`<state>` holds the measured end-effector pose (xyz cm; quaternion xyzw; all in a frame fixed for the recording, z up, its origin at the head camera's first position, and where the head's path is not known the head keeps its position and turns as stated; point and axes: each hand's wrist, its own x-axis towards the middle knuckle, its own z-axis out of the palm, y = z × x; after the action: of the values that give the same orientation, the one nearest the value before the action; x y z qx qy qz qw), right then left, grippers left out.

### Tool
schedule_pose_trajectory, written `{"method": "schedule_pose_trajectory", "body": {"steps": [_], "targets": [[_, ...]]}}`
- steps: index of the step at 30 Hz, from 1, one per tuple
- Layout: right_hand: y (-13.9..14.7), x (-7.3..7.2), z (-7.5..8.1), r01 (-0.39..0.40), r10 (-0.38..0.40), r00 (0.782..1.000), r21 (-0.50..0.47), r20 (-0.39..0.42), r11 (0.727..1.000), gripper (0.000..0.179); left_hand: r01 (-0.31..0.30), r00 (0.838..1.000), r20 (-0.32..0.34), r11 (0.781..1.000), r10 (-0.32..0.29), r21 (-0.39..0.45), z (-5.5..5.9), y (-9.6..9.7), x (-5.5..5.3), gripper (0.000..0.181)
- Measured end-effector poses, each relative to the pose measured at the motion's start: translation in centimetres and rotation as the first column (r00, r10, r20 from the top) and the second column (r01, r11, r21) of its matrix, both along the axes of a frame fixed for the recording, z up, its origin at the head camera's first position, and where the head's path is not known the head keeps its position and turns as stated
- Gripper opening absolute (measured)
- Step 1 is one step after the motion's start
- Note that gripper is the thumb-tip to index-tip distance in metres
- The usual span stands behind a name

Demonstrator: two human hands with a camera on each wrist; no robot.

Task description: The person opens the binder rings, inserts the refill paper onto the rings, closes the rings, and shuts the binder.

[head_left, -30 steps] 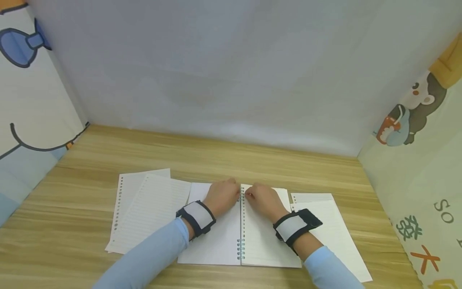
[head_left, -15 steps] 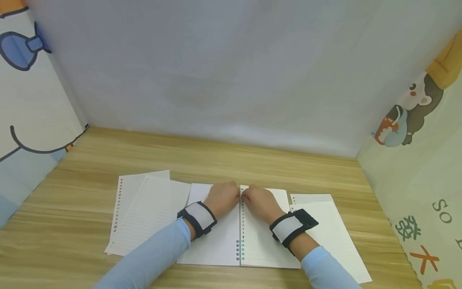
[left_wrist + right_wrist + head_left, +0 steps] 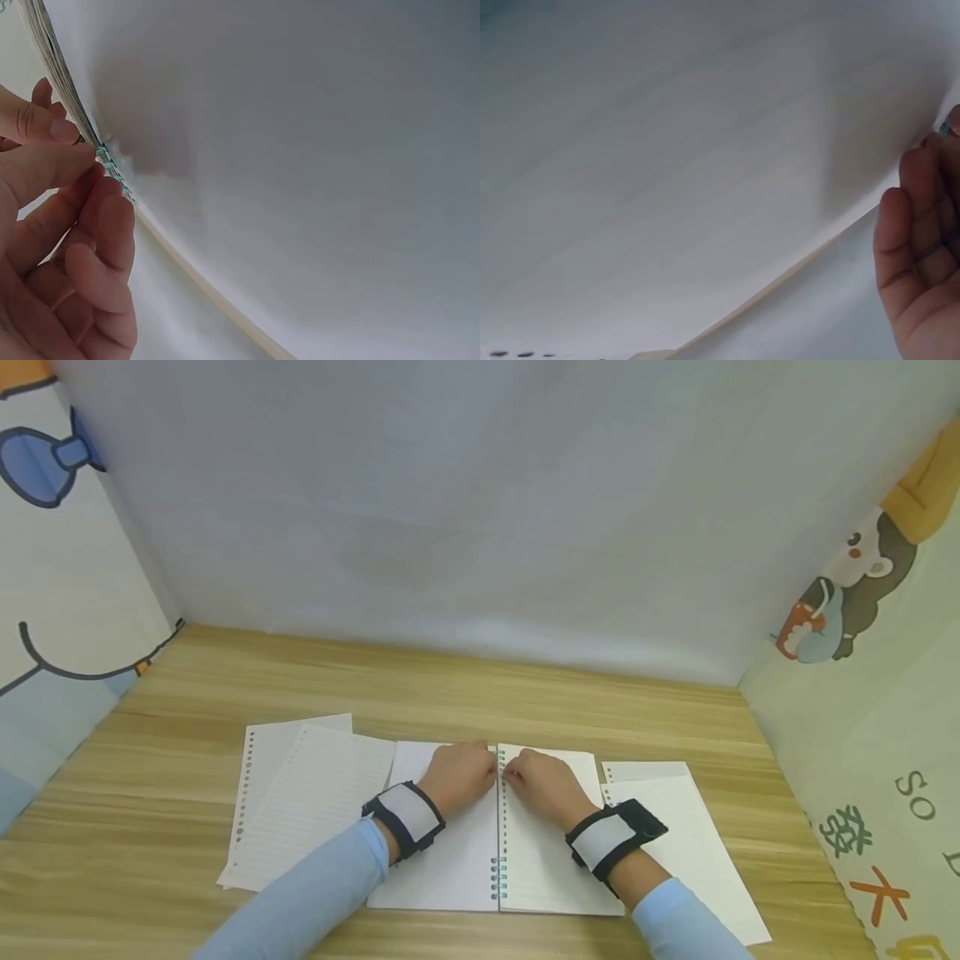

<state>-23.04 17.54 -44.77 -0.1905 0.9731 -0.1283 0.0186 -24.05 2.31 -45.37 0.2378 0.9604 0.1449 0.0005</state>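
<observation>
An open loose-leaf notebook (image 3: pixel 450 868) lies flat, with a blank white left side and a lined right page (image 3: pixel 558 868). Teal binding rings (image 3: pixel 499 878) show at the near end of its spine; a second teal set (image 3: pixel 111 166) sits at the far end. My left hand (image 3: pixel 461 772) pinches those far rings between thumb and forefinger, its other fingers curled. From the other side of the spine, my right hand (image 3: pixel 547 781) has its thumb and forefinger at the same rings and appears to pinch them. In the right wrist view its fingers (image 3: pixel 915 202) are bent, the tips partly cut off.
Two loose punched sheets (image 3: pixel 300 802) overlap left of the notebook. More loose lined sheets (image 3: pixel 697 852) lie at its right, partly under the right wrist. The wooden table (image 3: pixel 450 685) runs back to a grey-white backdrop (image 3: pixel 480 527); printed panels (image 3: pixel 885 710) stand at both sides.
The right hand moved left to the spine by half a second ago and has since shifted very slightly. The left hand stays at the far rings. Notebook and loose sheets keep their places.
</observation>
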Motion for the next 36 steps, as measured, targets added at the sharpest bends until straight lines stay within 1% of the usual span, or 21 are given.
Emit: {"method": "schedule_pose_trajectory", "body": {"steps": [5,10,15,22,25,31,36], "targets": [[-0.10,-0.07,-0.02,-0.008,0.008,1.000,0.001,-0.003,1.000,0.014,0.022,1.000,-0.009,1.000,-0.022,0.006,-0.12,0.08,-0.13,0.013],[-0.06,-0.15,-0.18,-0.022,0.022,1.000,0.010,0.001,1.000,0.013,0.038,0.999,-0.013,0.999,-0.038,-0.022,-0.04,0.22,-0.15,0.013],[-0.05,-0.30,-0.27,-0.032,0.032,0.999,0.002,0.010,0.999,0.013,0.043,0.998,-0.040,0.998,-0.045,-0.047,-0.11,0.22,-0.23,0.013],[-0.01,-0.38,-0.32,-0.051,0.051,0.999,0.009,-0.004,0.999,0.013,0.037,0.998,-0.055,0.996,-0.041,-0.075,-0.15,0.23,-0.22,0.013],[-0.07,-0.43,-0.22,-0.049,0.049,0.999,0.007,-0.004,0.999,0.014,0.033,0.997,-0.064,0.996,-0.039,-0.082,-0.06,0.19,-0.26,0.013],[-0.17,-0.44,-0.26,-0.043,0.043,0.999,0.019,-0.004,0.999,0.016,0.015,0.998,-0.061,0.996,-0.020,-0.086,0.07,0.00,-0.14,0.014],[-0.04,-0.26,-0.35,-0.027,0.027,1.000,0.032,0.005,0.999,0.016,0.005,0.997,-0.070,0.993,-0.014,-0.120,-0.12,-0.11,0.11,0.014]]}}
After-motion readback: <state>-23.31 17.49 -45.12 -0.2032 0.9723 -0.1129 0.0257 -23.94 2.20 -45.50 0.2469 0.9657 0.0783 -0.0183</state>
